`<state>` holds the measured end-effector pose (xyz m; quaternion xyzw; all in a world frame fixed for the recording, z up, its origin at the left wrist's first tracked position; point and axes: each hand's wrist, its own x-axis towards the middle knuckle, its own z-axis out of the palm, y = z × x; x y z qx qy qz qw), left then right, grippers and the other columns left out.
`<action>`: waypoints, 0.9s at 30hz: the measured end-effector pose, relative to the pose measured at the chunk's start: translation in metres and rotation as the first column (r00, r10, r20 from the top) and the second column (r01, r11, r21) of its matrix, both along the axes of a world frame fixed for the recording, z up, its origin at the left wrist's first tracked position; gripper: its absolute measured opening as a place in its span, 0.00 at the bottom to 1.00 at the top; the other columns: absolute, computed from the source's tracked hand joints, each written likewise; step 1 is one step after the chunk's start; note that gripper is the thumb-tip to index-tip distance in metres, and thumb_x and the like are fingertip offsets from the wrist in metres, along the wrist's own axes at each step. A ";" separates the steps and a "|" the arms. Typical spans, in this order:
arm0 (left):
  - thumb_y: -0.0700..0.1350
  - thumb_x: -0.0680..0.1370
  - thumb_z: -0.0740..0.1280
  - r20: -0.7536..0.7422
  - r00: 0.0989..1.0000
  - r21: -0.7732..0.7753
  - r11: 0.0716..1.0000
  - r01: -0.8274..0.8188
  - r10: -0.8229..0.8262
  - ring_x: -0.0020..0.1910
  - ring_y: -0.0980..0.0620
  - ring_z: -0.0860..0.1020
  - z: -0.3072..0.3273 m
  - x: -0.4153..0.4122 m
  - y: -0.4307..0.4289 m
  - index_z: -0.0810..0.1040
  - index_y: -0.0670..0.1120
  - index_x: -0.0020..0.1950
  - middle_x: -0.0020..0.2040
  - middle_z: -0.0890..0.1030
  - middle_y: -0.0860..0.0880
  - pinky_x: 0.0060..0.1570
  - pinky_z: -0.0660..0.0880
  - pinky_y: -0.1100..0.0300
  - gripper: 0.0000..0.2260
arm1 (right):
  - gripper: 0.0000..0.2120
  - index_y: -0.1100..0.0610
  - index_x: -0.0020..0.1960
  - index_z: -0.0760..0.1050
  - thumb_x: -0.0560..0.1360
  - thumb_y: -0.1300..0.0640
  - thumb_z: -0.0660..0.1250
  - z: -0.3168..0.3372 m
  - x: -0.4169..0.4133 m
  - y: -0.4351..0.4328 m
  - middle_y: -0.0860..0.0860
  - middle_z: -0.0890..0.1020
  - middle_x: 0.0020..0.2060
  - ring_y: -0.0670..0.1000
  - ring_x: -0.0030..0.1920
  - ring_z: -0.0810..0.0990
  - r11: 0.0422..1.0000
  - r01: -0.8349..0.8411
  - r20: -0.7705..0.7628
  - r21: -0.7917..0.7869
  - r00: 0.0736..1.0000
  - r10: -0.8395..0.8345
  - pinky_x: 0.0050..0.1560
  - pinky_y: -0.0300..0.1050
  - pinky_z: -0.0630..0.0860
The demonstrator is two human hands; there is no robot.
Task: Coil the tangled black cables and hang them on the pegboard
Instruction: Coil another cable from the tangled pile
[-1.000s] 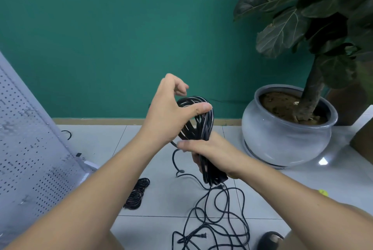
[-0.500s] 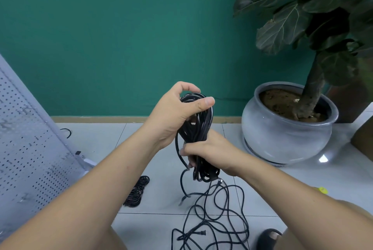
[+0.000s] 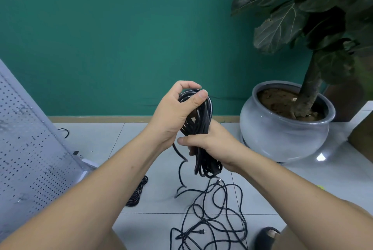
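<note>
A long coil of black cable (image 3: 198, 122) hangs upright in front of me. My left hand (image 3: 173, 114) grips its top loop, thumb across the strands. My right hand (image 3: 207, 144) is wrapped round the coil's middle, and the lower loops hang below it. A free cable end (image 3: 180, 171) trails from the coil down to the floor. More tangled black cable (image 3: 214, 217) with a plug lies on the tiles below. A small finished coil (image 3: 137, 193) lies on the floor beside the grey pegboard (image 3: 26, 148), which leans at the left.
A large grey pot (image 3: 282, 128) with a broad-leafed plant stands at the right against the green wall. A dark sandal with toes (image 3: 266, 237) shows at the bottom right. A brown object (image 3: 361, 138) sits at the far right edge.
My left hand has closed its fingers over the top of the coil. The free end has been drawn in closer to the bundle, and the coil sits slightly lower.
</note>
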<state>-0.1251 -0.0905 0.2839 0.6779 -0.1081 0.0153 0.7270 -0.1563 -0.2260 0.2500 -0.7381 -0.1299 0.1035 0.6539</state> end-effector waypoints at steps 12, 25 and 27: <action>0.59 0.81 0.71 0.007 0.994 0.161 0.982 0.102 -0.105 0.44 0.56 0.78 0.006 0.000 0.007 0.81 0.56 0.65 0.42 0.81 0.59 0.53 0.74 0.59 0.15 | 0.12 0.66 0.47 0.75 0.74 0.59 0.76 -0.005 0.002 0.003 0.58 0.75 0.37 0.55 0.35 0.74 0.999 0.012 -0.105 -0.040 0.994 -0.016 0.40 0.51 0.74; 0.36 0.84 0.61 0.184 0.963 0.553 0.831 0.064 -0.196 0.62 0.60 0.82 -0.033 0.001 0.028 0.80 0.51 0.64 0.58 0.86 0.58 0.66 0.75 0.60 0.15 | 0.06 0.60 0.45 0.79 0.80 0.60 0.72 0.018 0.013 -0.035 0.55 0.75 0.32 0.55 0.32 0.72 0.963 0.107 -0.160 0.248 0.985 -0.068 0.36 0.46 0.72; 0.40 0.84 0.69 0.315 0.910 0.692 0.721 -0.025 -0.271 0.62 0.62 0.80 -0.044 0.005 0.034 0.82 0.53 0.65 0.59 0.84 0.61 0.64 0.72 0.66 0.13 | 0.09 0.61 0.46 0.79 0.80 0.55 0.72 0.021 0.014 -0.040 0.57 0.72 0.31 0.57 0.35 0.73 0.970 0.098 -0.185 0.224 0.981 -0.056 0.36 0.45 0.72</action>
